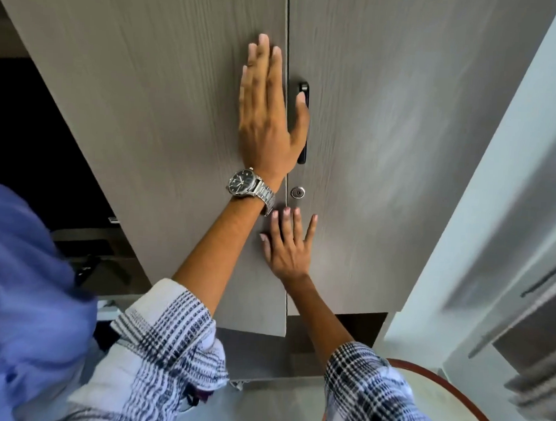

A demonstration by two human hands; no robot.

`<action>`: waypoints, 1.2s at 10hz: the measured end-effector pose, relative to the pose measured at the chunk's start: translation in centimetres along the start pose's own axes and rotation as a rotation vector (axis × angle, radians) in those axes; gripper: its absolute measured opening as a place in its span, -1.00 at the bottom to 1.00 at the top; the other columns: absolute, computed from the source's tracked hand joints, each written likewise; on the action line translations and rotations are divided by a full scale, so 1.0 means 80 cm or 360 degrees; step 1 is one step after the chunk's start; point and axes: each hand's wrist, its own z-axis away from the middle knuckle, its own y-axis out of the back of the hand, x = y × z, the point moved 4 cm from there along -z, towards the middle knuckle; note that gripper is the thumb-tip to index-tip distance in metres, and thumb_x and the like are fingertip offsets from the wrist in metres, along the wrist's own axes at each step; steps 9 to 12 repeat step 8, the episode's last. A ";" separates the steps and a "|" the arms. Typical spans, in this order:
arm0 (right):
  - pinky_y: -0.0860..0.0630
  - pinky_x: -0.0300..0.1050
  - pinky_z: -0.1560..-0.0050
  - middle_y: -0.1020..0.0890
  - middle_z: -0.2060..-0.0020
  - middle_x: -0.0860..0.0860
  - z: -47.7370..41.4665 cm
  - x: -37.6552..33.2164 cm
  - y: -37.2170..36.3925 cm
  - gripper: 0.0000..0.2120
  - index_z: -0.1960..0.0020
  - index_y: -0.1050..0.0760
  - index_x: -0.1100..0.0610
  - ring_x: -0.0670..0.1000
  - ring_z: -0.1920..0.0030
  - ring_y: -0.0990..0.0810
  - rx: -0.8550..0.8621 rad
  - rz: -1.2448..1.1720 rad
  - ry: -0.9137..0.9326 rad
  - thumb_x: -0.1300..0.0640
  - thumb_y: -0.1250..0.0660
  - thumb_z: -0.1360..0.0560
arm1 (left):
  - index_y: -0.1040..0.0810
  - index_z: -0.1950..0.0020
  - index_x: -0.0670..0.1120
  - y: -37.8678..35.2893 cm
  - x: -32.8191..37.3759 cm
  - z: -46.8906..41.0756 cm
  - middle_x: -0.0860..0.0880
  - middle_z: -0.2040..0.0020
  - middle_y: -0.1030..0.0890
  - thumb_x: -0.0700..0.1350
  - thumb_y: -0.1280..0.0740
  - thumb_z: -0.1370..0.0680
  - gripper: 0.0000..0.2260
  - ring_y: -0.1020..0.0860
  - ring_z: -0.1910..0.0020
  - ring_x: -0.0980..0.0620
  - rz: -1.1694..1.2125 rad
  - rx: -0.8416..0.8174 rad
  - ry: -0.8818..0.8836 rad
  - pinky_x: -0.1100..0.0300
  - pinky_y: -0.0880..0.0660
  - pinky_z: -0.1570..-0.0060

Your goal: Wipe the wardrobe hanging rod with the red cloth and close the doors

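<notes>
Head view: door-closing step. Left hand [269,113] flat on left door [165,124], right hand [289,246] at 6 o'clock, flat on right door [386,151], both empty. Next: final push flush.

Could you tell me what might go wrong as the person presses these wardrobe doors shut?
1. The left hand lies flat on the left door with its thumb across the seam by the black handle; the thumb could get pinched.
2. The left door's bottom edge sits lower and further out than the right door, so it may not be flush; it could spring back.
3. The right hand presses just below the lock; neither hand holds the red cloth, which is out of view and may be shut inside.
</notes>
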 end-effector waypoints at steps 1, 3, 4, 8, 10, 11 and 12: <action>-0.15 0.54 -0.42 0.18 -0.65 0.05 -0.013 0.009 -0.016 -0.32 -0.64 0.01 0.10 0.10 -0.65 0.16 -0.0042 -0.0020 -0.0057 -0.15 -0.13 -0.64 | -0.38 -0.48 -0.35 -0.024 -0.014 -0.002 -0.37 -0.50 -0.37 -0.06 -0.24 -0.64 -0.50 -0.31 -0.53 -0.33 -0.0017 -0.0005 -0.0014 -0.03 -0.15 -0.60; -0.22 0.67 -0.30 0.20 -0.65 0.04 -0.025 0.029 -0.054 -0.24 -0.65 0.16 0.04 0.08 -0.65 0.19 -0.0094 0.0036 -0.0126 -0.18 -0.13 -0.62 | -0.39 -0.47 -0.36 -0.064 -0.042 0.004 -0.36 -0.49 -0.40 -0.04 -0.24 -0.63 -0.49 -0.33 -0.52 -0.34 -0.0039 -0.0076 -0.0051 -0.04 -0.12 -0.60; -0.10 0.65 -0.36 0.13 -0.66 0.04 -0.021 0.036 -0.079 -0.33 -0.66 0.09 0.03 0.07 -0.66 0.15 -0.0083 0.0072 -0.0153 -0.20 -0.03 -0.65 | -0.39 -0.47 -0.35 -0.078 -0.049 0.006 -0.35 -0.48 -0.41 0.02 -0.18 -0.65 -0.47 -0.34 -0.52 -0.34 -0.0038 -0.0059 -0.0048 -0.03 -0.09 -0.61; -0.28 0.58 -0.33 -0.17 -0.59 0.15 -0.005 0.046 -0.051 -0.36 -0.62 -0.02 0.14 0.11 -0.62 -0.06 -0.0315 0.0178 0.0006 -0.14 -0.08 -0.66 | -0.34 -0.53 -0.27 -0.063 -0.040 0.008 -0.30 -0.54 -0.34 0.08 -0.10 -0.69 -0.46 -0.27 -0.57 -0.26 -0.0088 -0.0121 -0.0087 -0.09 -0.13 -0.62; -0.28 0.58 -0.33 -0.17 -0.59 0.15 -0.005 0.046 -0.051 -0.36 -0.62 -0.02 0.14 0.11 -0.62 -0.06 -0.0315 0.0178 0.0006 -0.14 -0.08 -0.66 | -0.34 -0.53 -0.27 -0.063 -0.040 0.008 -0.30 -0.54 -0.34 0.08 -0.10 -0.69 -0.46 -0.27 -0.57 -0.26 -0.0088 -0.0121 -0.0087 -0.09 -0.13 -0.62; -0.28 0.58 -0.33 -0.17 -0.59 0.15 -0.005 0.046 -0.051 -0.36 -0.62 -0.02 0.14 0.11 -0.62 -0.06 -0.0315 0.0178 0.0006 -0.14 -0.08 -0.66 | -0.34 -0.53 -0.27 -0.063 -0.040 0.008 -0.30 -0.54 -0.34 0.08 -0.10 -0.69 -0.46 -0.27 -0.57 -0.26 -0.0088 -0.0121 -0.0087 -0.09 -0.13 -0.62; -0.28 0.58 -0.33 -0.17 -0.59 0.15 -0.005 0.046 -0.051 -0.36 -0.62 -0.02 0.14 0.11 -0.62 -0.06 -0.0315 0.0178 0.0006 -0.14 -0.08 -0.66 | -0.34 -0.53 -0.27 -0.063 -0.040 0.008 -0.30 -0.54 -0.34 0.08 -0.10 -0.69 -0.46 -0.27 -0.57 -0.26 -0.0088 -0.0121 -0.0087 -0.09 -0.13 -0.62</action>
